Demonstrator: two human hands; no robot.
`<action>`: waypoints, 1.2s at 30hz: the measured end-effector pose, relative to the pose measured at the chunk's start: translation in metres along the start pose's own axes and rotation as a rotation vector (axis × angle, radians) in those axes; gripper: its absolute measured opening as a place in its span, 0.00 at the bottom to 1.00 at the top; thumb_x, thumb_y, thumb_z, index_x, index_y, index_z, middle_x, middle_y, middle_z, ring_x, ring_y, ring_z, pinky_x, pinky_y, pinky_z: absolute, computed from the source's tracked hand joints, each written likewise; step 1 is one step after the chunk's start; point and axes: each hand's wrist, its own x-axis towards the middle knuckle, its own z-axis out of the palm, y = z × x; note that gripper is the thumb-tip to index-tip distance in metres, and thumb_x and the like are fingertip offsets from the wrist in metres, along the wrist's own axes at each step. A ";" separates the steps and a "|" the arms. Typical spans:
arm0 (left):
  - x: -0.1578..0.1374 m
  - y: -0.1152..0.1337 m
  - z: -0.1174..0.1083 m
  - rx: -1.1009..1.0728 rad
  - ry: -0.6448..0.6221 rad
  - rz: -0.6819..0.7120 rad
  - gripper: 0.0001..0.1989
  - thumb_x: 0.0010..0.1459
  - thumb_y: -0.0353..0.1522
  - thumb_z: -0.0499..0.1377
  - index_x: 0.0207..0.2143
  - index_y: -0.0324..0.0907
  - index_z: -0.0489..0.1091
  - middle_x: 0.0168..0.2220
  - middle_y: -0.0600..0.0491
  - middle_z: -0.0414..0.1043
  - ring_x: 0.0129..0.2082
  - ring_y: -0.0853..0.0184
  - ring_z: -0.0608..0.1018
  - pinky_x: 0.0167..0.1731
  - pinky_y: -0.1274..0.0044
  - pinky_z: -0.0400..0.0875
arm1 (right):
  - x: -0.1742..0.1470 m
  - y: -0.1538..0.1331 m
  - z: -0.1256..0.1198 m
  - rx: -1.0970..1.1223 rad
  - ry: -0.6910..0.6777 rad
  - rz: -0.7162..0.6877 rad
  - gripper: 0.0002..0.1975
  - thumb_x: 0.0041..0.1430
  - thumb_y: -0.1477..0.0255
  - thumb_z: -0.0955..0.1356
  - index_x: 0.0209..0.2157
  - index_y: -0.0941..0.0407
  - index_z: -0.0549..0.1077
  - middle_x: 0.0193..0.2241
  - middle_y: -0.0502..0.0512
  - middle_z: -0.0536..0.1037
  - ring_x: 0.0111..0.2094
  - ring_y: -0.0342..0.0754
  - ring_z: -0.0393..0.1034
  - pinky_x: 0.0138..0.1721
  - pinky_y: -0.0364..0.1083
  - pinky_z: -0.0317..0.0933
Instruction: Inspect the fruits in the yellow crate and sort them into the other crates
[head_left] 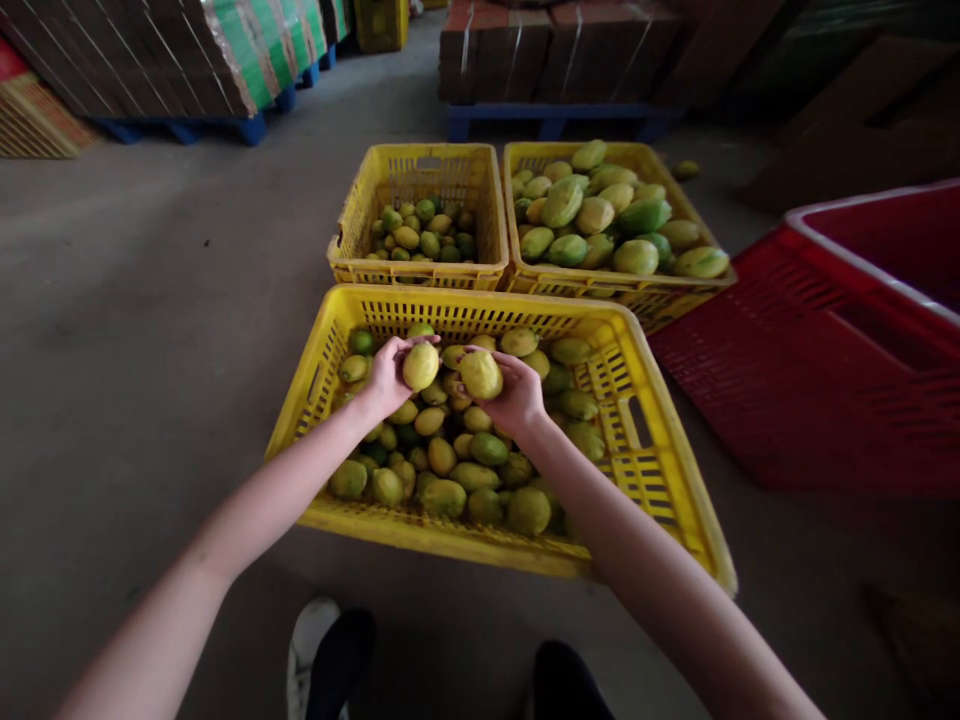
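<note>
My left hand (388, 378) is closed around a yellow lemon (421, 367). In my right hand (517, 392) sits another, slightly larger lemon (481, 375), with the fingers wrapped round its far side. Both hands are side by side, above the middle of a large yellow crate (667, 455). Beneath them lie many yellow and green lemons (441, 457) of mixed sizes, some partly hidden by my hands and forearms.
Behind stand a yellow crate (347, 225) with small lemons and another (652, 292) heaped with larger fruit. A red crate (832, 350) leans at the right. Wrapped stacks on blue pallets (499, 122) line the back. My shoe (307, 640) is on the floor in front.
</note>
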 end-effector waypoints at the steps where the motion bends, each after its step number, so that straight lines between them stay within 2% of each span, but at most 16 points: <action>1: 0.002 0.001 -0.001 -0.032 0.004 -0.017 0.17 0.59 0.27 0.48 0.36 0.37 0.78 0.31 0.51 0.80 0.30 0.68 0.81 0.30 0.79 0.77 | 0.001 -0.001 -0.001 0.026 0.020 0.016 0.12 0.58 0.70 0.64 0.38 0.58 0.77 0.30 0.57 0.82 0.28 0.52 0.77 0.25 0.47 0.71; 3: 0.003 0.003 -0.004 -0.075 -0.015 -0.079 0.15 0.59 0.28 0.50 0.37 0.37 0.77 0.30 0.50 0.80 0.27 0.68 0.80 0.28 0.79 0.77 | 0.002 -0.002 -0.004 0.062 0.035 0.020 0.11 0.59 0.68 0.65 0.40 0.58 0.76 0.30 0.57 0.82 0.28 0.51 0.76 0.23 0.46 0.70; 6: 0.000 0.006 -0.006 -0.110 -0.043 -0.159 0.15 0.58 0.29 0.51 0.39 0.36 0.76 0.28 0.49 0.79 0.23 0.69 0.78 0.20 0.82 0.72 | 0.002 -0.003 -0.007 0.056 -0.019 -0.014 0.10 0.59 0.66 0.66 0.38 0.57 0.75 0.29 0.55 0.80 0.25 0.49 0.74 0.14 0.41 0.60; 8: -0.003 0.007 -0.006 -0.130 -0.034 -0.176 0.16 0.57 0.29 0.50 0.42 0.36 0.76 0.27 0.49 0.79 0.22 0.68 0.78 0.18 0.82 0.71 | 0.002 -0.003 -0.009 0.034 -0.055 -0.036 0.09 0.58 0.66 0.66 0.37 0.56 0.74 0.29 0.55 0.80 0.25 0.49 0.73 0.13 0.40 0.55; 12: -0.006 0.006 -0.006 -0.233 0.004 -0.151 0.17 0.56 0.29 0.51 0.43 0.35 0.76 0.29 0.48 0.80 0.28 0.65 0.82 0.27 0.78 0.78 | 0.000 -0.003 -0.008 0.026 -0.029 -0.036 0.10 0.57 0.65 0.66 0.36 0.55 0.74 0.30 0.55 0.80 0.28 0.50 0.74 0.16 0.41 0.59; 18: 0.001 0.003 -0.009 -0.254 0.012 -0.109 0.16 0.60 0.33 0.51 0.41 0.36 0.77 0.33 0.47 0.81 0.33 0.65 0.83 0.37 0.75 0.80 | -0.003 -0.008 -0.002 0.081 0.097 -0.011 0.13 0.57 0.64 0.64 0.39 0.55 0.73 0.29 0.56 0.80 0.26 0.49 0.71 0.15 0.41 0.55; 20: 0.005 -0.004 -0.011 -0.186 0.030 -0.120 0.16 0.62 0.34 0.50 0.38 0.37 0.77 0.33 0.47 0.81 0.33 0.66 0.82 0.37 0.76 0.79 | -0.002 -0.009 -0.003 0.090 0.122 -0.036 0.14 0.58 0.61 0.64 0.40 0.55 0.73 0.29 0.57 0.80 0.26 0.49 0.71 0.15 0.41 0.55; 23: 0.003 -0.027 -0.018 0.051 0.067 -0.270 0.16 0.64 0.35 0.50 0.32 0.40 0.76 0.29 0.49 0.79 0.28 0.68 0.81 0.30 0.80 0.77 | -0.001 -0.010 -0.008 0.087 0.182 -0.086 0.16 0.60 0.58 0.62 0.40 0.53 0.73 0.29 0.57 0.80 0.27 0.49 0.72 0.16 0.42 0.57; 25: -0.006 -0.049 -0.026 0.250 0.045 -0.412 0.12 0.61 0.32 0.53 0.29 0.41 0.75 0.26 0.50 0.78 0.24 0.69 0.79 0.24 0.82 0.73 | 0.001 -0.010 -0.012 0.078 0.246 -0.094 0.16 0.61 0.57 0.61 0.40 0.53 0.72 0.29 0.56 0.79 0.26 0.50 0.72 0.17 0.43 0.59; 27: -0.018 -0.069 -0.033 0.463 -0.002 -0.474 0.07 0.56 0.30 0.59 0.27 0.42 0.74 0.22 0.54 0.75 0.19 0.69 0.76 0.20 0.81 0.71 | 0.002 -0.010 -0.014 0.084 0.299 -0.086 0.16 0.62 0.57 0.60 0.39 0.52 0.72 0.28 0.55 0.79 0.25 0.50 0.72 0.17 0.44 0.60; 29: -0.027 -0.079 -0.034 0.692 -0.081 -0.499 0.04 0.53 0.29 0.62 0.25 0.43 0.74 0.19 0.56 0.73 0.17 0.70 0.75 0.18 0.80 0.69 | 0.002 -0.010 -0.014 0.115 0.344 -0.063 0.17 0.63 0.57 0.58 0.39 0.52 0.72 0.27 0.54 0.79 0.24 0.49 0.73 0.18 0.44 0.61; 31: -0.025 -0.067 -0.024 0.821 -0.149 -0.511 0.05 0.51 0.30 0.64 0.23 0.43 0.73 0.19 0.54 0.73 0.16 0.68 0.74 0.17 0.79 0.69 | 0.003 -0.008 -0.012 0.163 0.382 -0.025 0.18 0.65 0.58 0.57 0.38 0.53 0.72 0.26 0.54 0.78 0.23 0.49 0.73 0.18 0.44 0.61; 32: -0.019 -0.051 -0.013 0.841 -0.149 -0.479 0.06 0.51 0.30 0.65 0.23 0.43 0.72 0.18 0.52 0.73 0.15 0.67 0.74 0.17 0.79 0.68 | 0.003 -0.007 -0.011 0.183 0.392 -0.009 0.19 0.65 0.59 0.56 0.38 0.53 0.72 0.26 0.54 0.78 0.22 0.49 0.73 0.18 0.44 0.61; 33: -0.011 -0.029 0.001 0.843 -0.134 -0.423 0.06 0.52 0.30 0.64 0.23 0.43 0.72 0.19 0.52 0.73 0.16 0.67 0.74 0.17 0.79 0.68 | 0.004 -0.006 -0.010 0.196 0.395 0.004 0.18 0.65 0.59 0.57 0.38 0.54 0.72 0.25 0.54 0.78 0.22 0.49 0.73 0.18 0.44 0.61; 34: -0.002 -0.001 0.017 0.819 -0.055 -0.258 0.06 0.54 0.29 0.63 0.25 0.41 0.72 0.19 0.50 0.73 0.16 0.67 0.74 0.17 0.79 0.68 | 0.005 -0.004 -0.009 0.201 0.388 0.011 0.18 0.66 0.60 0.57 0.38 0.54 0.72 0.25 0.54 0.78 0.22 0.49 0.73 0.18 0.44 0.61; 36: 0.019 0.060 0.050 0.785 -0.013 -0.083 0.08 0.62 0.31 0.57 0.30 0.40 0.72 0.26 0.49 0.77 0.21 0.69 0.78 0.24 0.80 0.72 | 0.008 -0.001 -0.010 0.174 0.324 0.006 0.19 0.66 0.60 0.56 0.38 0.54 0.72 0.24 0.54 0.78 0.22 0.50 0.73 0.19 0.44 0.62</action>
